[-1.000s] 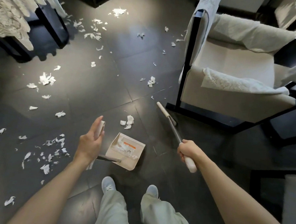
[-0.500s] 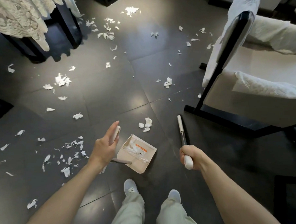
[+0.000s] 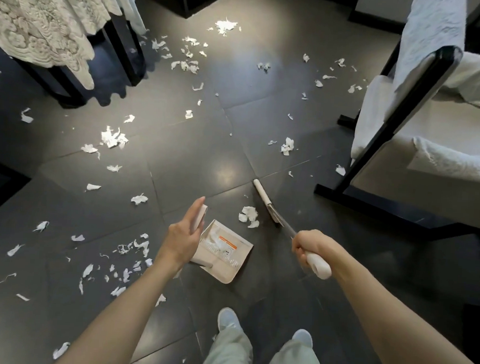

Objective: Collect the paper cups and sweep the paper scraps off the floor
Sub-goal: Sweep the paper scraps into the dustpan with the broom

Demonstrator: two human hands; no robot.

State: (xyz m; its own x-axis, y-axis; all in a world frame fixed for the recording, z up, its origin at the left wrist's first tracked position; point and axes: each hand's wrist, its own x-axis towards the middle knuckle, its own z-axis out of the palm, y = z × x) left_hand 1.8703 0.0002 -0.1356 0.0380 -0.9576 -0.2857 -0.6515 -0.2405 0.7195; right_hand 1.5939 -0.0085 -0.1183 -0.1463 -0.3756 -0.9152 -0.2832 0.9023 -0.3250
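Observation:
White paper scraps litter the dark tiled floor; one crumpled scrap (image 3: 248, 215) lies just beyond the dustpan, and a dense patch of scraps (image 3: 129, 262) sits to my left. A beige dustpan (image 3: 223, 257) rests on the floor in front of my feet. My left hand (image 3: 184, 236) holds the white top of its upright handle (image 3: 199, 217). My right hand (image 3: 309, 251) grips the white handle of a broom (image 3: 263, 198), whose head touches the floor right of the crumpled scrap. No paper cups are visible.
A white cushioned chair with a black frame (image 3: 374, 150) stands at the right. A black table leg (image 3: 126, 50) under a lace cloth (image 3: 44, 21) stands at the upper left. My shoes (image 3: 227, 319) are near the bottom of the view.
The view has shifted, so the floor and chair sit further right and lower. The broom head now lies closer to the crumpled scrap by the dustpan. Both hands keep their holds.

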